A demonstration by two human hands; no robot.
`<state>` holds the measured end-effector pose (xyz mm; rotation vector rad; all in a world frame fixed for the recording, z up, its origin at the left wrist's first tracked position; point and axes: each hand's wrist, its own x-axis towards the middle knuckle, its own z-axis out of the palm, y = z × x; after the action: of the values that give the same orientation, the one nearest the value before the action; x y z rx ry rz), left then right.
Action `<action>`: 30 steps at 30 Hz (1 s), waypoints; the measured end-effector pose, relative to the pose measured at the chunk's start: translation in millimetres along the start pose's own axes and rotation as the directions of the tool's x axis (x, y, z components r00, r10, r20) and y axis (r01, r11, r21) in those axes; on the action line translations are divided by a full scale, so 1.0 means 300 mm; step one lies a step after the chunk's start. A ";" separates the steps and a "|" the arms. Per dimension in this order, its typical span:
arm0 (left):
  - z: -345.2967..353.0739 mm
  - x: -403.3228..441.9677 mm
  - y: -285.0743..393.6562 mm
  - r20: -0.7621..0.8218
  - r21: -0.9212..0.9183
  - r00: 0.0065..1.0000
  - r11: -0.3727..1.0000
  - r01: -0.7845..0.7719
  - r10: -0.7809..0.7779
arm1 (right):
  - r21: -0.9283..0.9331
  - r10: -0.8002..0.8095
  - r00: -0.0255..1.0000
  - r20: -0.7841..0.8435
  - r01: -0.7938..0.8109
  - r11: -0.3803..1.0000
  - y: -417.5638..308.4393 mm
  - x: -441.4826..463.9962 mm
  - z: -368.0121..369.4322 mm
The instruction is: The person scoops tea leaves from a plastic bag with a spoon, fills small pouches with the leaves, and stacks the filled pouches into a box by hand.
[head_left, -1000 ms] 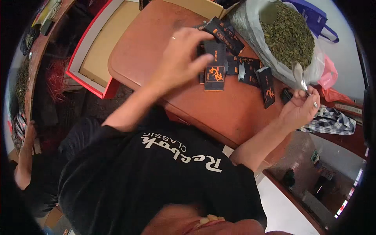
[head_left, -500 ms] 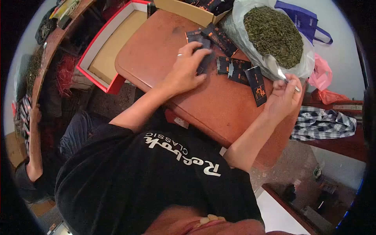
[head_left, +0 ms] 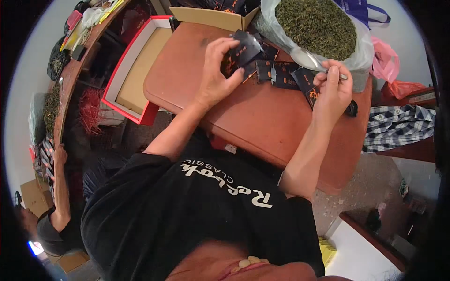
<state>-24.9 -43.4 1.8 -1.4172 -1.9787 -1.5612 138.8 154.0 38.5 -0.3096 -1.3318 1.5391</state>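
Observation:
My left hand (head_left: 215, 72) pinches a small black packet (head_left: 241, 52) with orange print between thumb and fingers, lifted off the table. A shiny patch shows at its upper end. My right hand (head_left: 332, 89) grips a metal spoon (head_left: 305, 61) by its handle; the bowl of the spoon points left, by the near rim of a clear plastic bag. Dried green leaves (head_left: 316, 28), like loose tea, fill that bag (head_left: 269, 21). Between my hands, several black packets (head_left: 283, 75) with orange print lie overlapping on the brown table (head_left: 243, 110).
A red-edged shallow box (head_left: 136, 70) adjoins the table's left side. An open cardboard box (head_left: 211, 18) with black packets stands at the back. To the right are a pink plastic bag (head_left: 384, 61) and a checked cloth (head_left: 398, 126). Another person's arm (head_left: 61, 187) shows at far left.
My left hand has picked up a black packet from the table and raised it. My right hand has brought the spoon slightly left. The whole view has shifted a little.

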 end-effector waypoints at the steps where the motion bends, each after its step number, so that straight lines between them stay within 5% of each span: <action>1: 0.023 0.015 -0.011 -0.032 -0.067 0.999 0.997 -0.036 0.034 | -0.034 -0.037 0.999 -0.013 0.037 0.999 -0.008 -0.006 0.011; 4: 0.090 0.070 -0.005 -0.090 -0.206 0.988 0.969 -0.139 0.123 | -0.164 -0.170 0.984 -0.045 0.160 0.973 -0.055 -0.061 0.063; 8: 0.168 0.114 0.016 -0.029 -0.115 0.975 0.969 -0.221 0.219 | -0.210 -0.404 0.914 0.035 0.401 0.891 -0.066 -0.062 0.040; 14: 0.170 0.099 0.026 0.044 -0.027 0.982 0.983 -0.183 0.184 | -0.244 -0.383 0.922 0.052 0.383 0.891 -0.066 -0.069 0.044; 18: 0.173 0.110 0.026 0.049 -0.019 0.985 0.986 -0.167 0.167 | -0.431 -0.388 0.887 0.251 0.461 0.776 -0.048 -0.062 0.038; 24: 0.186 0.099 0.046 0.102 -0.097 0.974 0.976 -0.194 0.203 | -0.113 -0.068 0.991 0.119 0.082 0.990 -0.055 -0.066 0.039; 27: 0.172 0.101 0.056 0.128 -0.130 0.979 0.981 -0.145 0.161 | 0.029 -0.087 0.987 0.133 0.084 0.996 -0.054 -0.064 0.039; 30: 0.173 0.089 0.042 0.140 -0.181 0.978 0.975 -0.126 0.152 | -0.153 -0.056 0.989 0.134 0.077 0.985 -0.064 -0.083 0.060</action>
<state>-9.9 14.2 7.4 -1.7516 -1.8150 -1.6372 146.3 120.7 50.8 -0.2649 -1.5556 1.4204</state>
